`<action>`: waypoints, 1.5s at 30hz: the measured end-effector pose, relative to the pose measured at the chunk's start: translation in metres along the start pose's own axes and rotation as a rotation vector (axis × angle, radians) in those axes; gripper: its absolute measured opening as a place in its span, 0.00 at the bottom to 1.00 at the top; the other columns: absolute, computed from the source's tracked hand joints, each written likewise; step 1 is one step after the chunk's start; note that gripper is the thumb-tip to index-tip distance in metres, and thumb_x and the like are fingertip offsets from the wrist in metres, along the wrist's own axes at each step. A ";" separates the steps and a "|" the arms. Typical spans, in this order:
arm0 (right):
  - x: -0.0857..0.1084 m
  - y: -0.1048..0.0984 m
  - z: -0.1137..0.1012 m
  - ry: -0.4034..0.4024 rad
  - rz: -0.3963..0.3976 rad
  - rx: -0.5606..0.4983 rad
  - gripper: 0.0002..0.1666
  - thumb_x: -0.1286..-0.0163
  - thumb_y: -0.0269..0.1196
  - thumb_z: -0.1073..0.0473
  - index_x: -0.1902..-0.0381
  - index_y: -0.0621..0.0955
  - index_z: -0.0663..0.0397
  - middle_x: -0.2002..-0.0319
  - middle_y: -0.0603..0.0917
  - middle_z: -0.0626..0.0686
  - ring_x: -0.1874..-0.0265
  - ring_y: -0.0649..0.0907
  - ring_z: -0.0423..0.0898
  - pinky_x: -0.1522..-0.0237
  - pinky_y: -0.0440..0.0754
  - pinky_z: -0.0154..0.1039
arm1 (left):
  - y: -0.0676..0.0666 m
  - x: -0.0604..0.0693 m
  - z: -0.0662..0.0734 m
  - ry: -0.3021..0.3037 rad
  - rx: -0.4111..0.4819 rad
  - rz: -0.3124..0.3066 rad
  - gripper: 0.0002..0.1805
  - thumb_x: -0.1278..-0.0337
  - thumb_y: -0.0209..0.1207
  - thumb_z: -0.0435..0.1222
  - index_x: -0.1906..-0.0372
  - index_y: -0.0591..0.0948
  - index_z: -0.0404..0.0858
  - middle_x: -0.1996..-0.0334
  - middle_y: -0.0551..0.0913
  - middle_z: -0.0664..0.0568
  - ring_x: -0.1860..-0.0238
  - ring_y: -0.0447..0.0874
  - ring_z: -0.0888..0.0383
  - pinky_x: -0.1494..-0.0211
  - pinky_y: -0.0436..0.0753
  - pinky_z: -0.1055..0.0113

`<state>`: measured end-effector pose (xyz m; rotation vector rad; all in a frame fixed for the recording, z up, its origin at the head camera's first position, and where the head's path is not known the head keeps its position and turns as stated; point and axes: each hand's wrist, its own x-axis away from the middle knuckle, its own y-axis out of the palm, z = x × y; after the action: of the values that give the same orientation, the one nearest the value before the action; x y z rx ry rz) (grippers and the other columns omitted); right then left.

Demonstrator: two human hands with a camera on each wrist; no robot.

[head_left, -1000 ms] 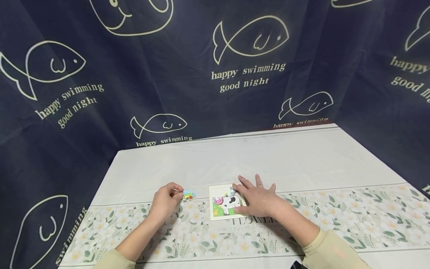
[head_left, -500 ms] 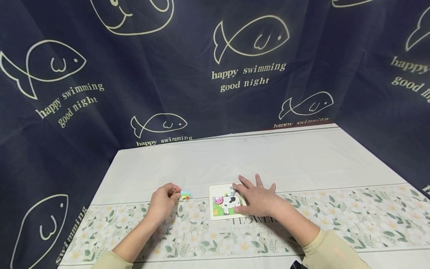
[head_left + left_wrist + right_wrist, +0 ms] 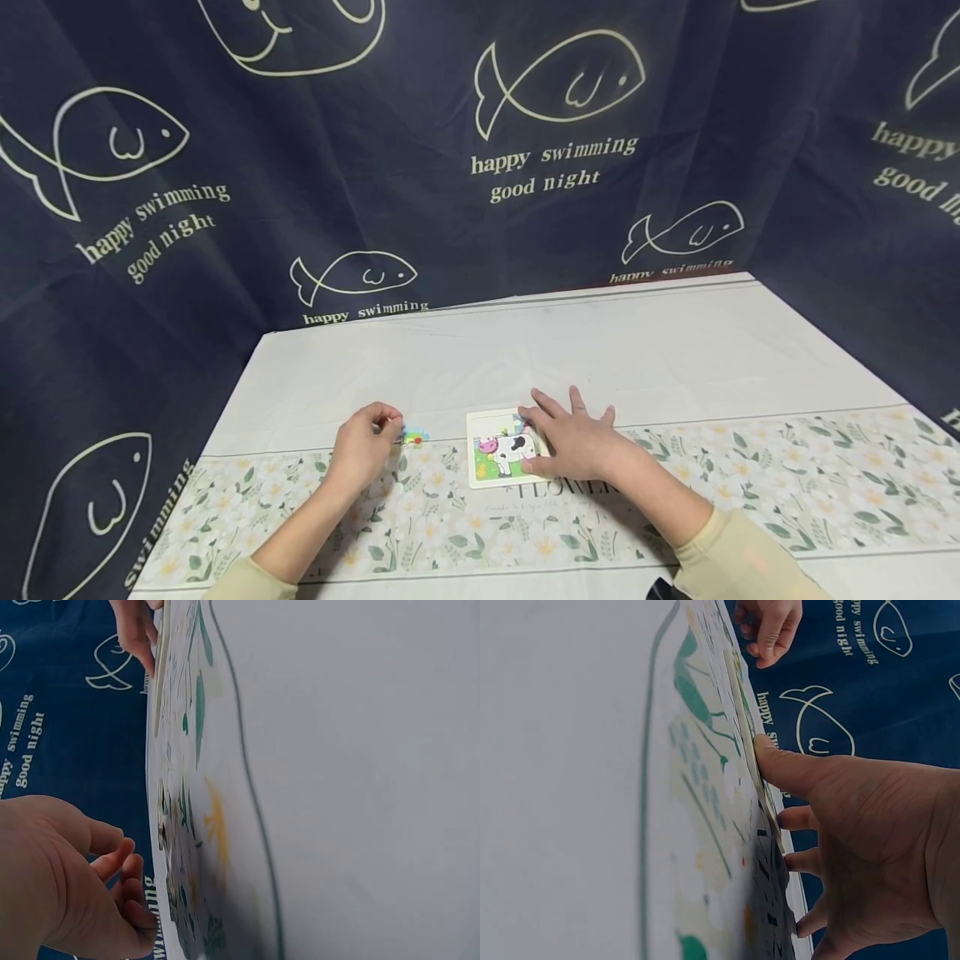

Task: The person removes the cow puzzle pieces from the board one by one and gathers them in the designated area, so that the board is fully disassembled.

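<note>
A small square puzzle board (image 3: 474, 473) with a pale frame and a cow picture lies flat near the middle of the table; its upper part shows a pale area. My right hand (image 3: 577, 446), fingers spread, rests on the board's right side, with the thumb at its near edge in the right wrist view. Left of the board, colourful puzzle pieces (image 3: 415, 437) in blue, green and red lie on the cloth. My left hand (image 3: 363, 446) is just beside them, fingers curled and thumb close to the index fingertip. Whether a piece is between those fingertips is hidden.
A white tablecloth (image 3: 600, 342) with a flowered band (image 3: 750, 475) covers the table. Dark blue curtains (image 3: 450, 217) with fish drawings stand behind and at both sides. A small black object (image 3: 660, 590) shows at the bottom edge.
My left hand has drawn the puzzle pieces slightly to the left, then its fingertips have risen a little from them. My right hand and the board have stayed in place.
</note>
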<state>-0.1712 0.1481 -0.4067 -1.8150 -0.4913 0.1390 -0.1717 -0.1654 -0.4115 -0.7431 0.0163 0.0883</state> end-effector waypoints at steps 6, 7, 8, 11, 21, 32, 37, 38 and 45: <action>0.000 0.001 0.000 0.011 0.001 -0.013 0.51 0.38 0.67 0.30 0.24 0.66 0.45 0.20 0.55 0.52 0.27 0.50 0.77 0.49 0.47 0.88 | 0.002 0.001 0.003 0.031 0.036 0.000 0.06 0.29 0.59 0.34 0.58 0.84 0.37 0.67 0.77 0.51 0.80 0.67 0.59 0.80 0.66 0.69; 0.000 0.001 0.001 0.013 0.000 -0.016 0.52 0.38 0.67 0.30 0.24 0.66 0.46 0.20 0.55 0.52 0.27 0.50 0.77 0.49 0.47 0.88 | 0.003 0.001 0.003 0.031 0.042 -0.001 0.06 0.29 0.59 0.35 0.58 0.84 0.37 0.67 0.78 0.51 0.79 0.68 0.59 0.79 0.67 0.68; 0.000 0.001 0.001 0.016 -0.001 -0.017 0.52 0.38 0.67 0.30 0.24 0.65 0.46 0.20 0.55 0.52 0.27 0.50 0.77 0.48 0.47 0.88 | 0.002 0.001 0.003 0.029 0.050 -0.004 0.07 0.28 0.58 0.35 0.57 0.84 0.37 0.66 0.78 0.51 0.78 0.69 0.58 0.78 0.68 0.68; 0.000 0.001 0.001 0.020 -0.006 -0.014 0.53 0.38 0.67 0.29 0.23 0.65 0.48 0.20 0.54 0.51 0.26 0.49 0.76 0.48 0.47 0.88 | 0.002 -0.002 0.004 0.019 0.074 -0.001 0.11 0.26 0.57 0.39 0.54 0.84 0.36 0.65 0.80 0.50 0.72 0.72 0.56 0.72 0.72 0.65; -0.002 0.000 0.000 0.014 -0.009 0.014 0.53 0.37 0.66 0.29 0.23 0.65 0.49 0.20 0.54 0.51 0.27 0.50 0.76 0.48 0.49 0.88 | -0.004 -0.009 0.009 -0.036 0.123 -0.014 0.20 0.22 0.50 0.47 0.50 0.84 0.36 0.60 0.81 0.44 0.65 0.72 0.53 0.63 0.72 0.60; 0.000 -0.001 -0.001 0.012 -0.010 0.018 0.53 0.37 0.66 0.29 0.24 0.66 0.50 0.20 0.55 0.52 0.27 0.51 0.77 0.48 0.49 0.88 | 0.011 -0.008 0.016 -0.005 0.139 -0.053 0.18 0.22 0.51 0.45 0.52 0.84 0.36 0.63 0.80 0.46 0.65 0.73 0.54 0.63 0.73 0.61; 0.001 0.000 -0.001 0.008 -0.009 0.023 0.53 0.37 0.66 0.29 0.24 0.66 0.50 0.20 0.55 0.52 0.27 0.51 0.77 0.48 0.49 0.88 | 0.024 -0.006 0.026 0.004 0.169 -0.074 0.17 0.23 0.52 0.45 0.52 0.84 0.37 0.63 0.80 0.46 0.67 0.73 0.54 0.65 0.73 0.62; 0.001 0.000 -0.001 0.008 -0.010 0.026 0.53 0.37 0.66 0.29 0.24 0.66 0.50 0.20 0.55 0.52 0.27 0.51 0.77 0.48 0.49 0.88 | 0.026 -0.006 0.028 0.005 0.173 -0.080 0.17 0.23 0.52 0.45 0.52 0.84 0.37 0.64 0.79 0.47 0.67 0.72 0.54 0.65 0.73 0.62; 0.000 0.000 -0.001 0.010 -0.009 0.030 0.53 0.37 0.66 0.29 0.23 0.66 0.50 0.20 0.55 0.52 0.27 0.50 0.77 0.48 0.48 0.88 | 0.042 -0.009 0.043 0.052 0.176 -0.109 0.14 0.24 0.54 0.43 0.54 0.84 0.38 0.64 0.78 0.50 0.67 0.72 0.54 0.64 0.73 0.61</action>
<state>-0.1713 0.1473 -0.4060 -1.7835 -0.4879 0.1309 -0.1847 -0.1061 -0.4082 -0.5687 0.0329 -0.0363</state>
